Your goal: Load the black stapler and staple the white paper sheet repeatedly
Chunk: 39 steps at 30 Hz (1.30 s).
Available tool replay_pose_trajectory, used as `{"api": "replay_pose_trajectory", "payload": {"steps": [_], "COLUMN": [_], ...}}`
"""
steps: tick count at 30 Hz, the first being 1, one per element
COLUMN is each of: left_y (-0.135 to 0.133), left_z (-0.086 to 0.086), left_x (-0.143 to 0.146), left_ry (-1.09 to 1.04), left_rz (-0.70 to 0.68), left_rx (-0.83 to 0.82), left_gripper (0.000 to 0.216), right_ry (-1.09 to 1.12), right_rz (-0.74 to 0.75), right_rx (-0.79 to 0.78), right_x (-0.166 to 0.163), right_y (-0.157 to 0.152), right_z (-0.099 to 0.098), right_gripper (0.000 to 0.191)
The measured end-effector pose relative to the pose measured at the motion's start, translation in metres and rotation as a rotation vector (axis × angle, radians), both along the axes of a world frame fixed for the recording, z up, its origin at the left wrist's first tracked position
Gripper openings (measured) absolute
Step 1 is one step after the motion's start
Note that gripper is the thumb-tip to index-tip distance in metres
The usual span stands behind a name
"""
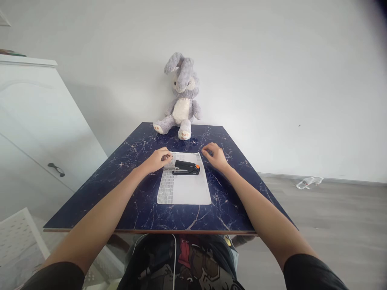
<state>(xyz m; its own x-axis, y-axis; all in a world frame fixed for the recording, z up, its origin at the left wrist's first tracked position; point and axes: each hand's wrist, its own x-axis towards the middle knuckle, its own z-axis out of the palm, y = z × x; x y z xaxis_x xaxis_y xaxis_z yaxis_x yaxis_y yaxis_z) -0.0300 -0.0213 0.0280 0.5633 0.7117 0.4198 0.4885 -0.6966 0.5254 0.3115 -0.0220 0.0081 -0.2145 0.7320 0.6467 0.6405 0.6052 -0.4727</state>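
Note:
A white sheet point(187, 187) lies flat on the dark blue marbled table point(136, 201). On its far part rests a black stapler with an orange tip point(186, 167). My left hand point(159, 158) sits at the sheet's far left corner, fingers curled and pinched on the paper's edge just left of the stapler. My right hand point(215, 155) rests at the sheet's far right corner, fingers bent down onto the tabletop and paper edge, holding nothing I can make out.
A grey and white plush rabbit point(182, 98) sits at the table's far edge against the white wall. A white cabinet point(33, 129) stands to the left. A clear plastic object point(308, 183) lies on the grey floor at right.

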Motion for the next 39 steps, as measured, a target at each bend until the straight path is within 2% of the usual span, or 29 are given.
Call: {"api": "replay_pose_trajectory", "payload": {"steps": [3,6,9,15,24,39], "left_y": [0.001,0.001,-0.001,-0.004,-0.007,-0.006], "left_z": [0.000,0.002,0.003,0.005,0.001,0.005], "left_x": [-0.001,-0.001,-0.003,-0.006,-0.002,-0.003], "left_ry": [0.051,0.098,0.152,0.181,0.293,0.255], "left_rz": [-0.009,-0.012,-0.081,-0.246,-0.179,-0.177], "left_rx": [0.026,0.023,0.000,0.040,0.106,0.035], "left_gripper": [0.032,0.034,0.032,0.026,0.027,0.027], "right_ry": [-0.014,-0.081,-0.157,-0.192,-0.219,-0.227], "right_rz": [0.283,0.397,0.402,0.398,0.411,0.422], "right_rx": [-0.128,-0.236,-0.244,-0.240,-0.223,-0.244], "right_x": [-0.032,-0.057,-0.068,-0.062,-0.062,-0.059], "right_y": [-0.018,-0.029,-0.034,-0.032,-0.033,-0.033], "right_z": [0.003,-0.003,-0.010,-0.012,-0.010,-0.008], "right_gripper": [0.035,0.056,0.053,0.044,0.041,0.042]}}
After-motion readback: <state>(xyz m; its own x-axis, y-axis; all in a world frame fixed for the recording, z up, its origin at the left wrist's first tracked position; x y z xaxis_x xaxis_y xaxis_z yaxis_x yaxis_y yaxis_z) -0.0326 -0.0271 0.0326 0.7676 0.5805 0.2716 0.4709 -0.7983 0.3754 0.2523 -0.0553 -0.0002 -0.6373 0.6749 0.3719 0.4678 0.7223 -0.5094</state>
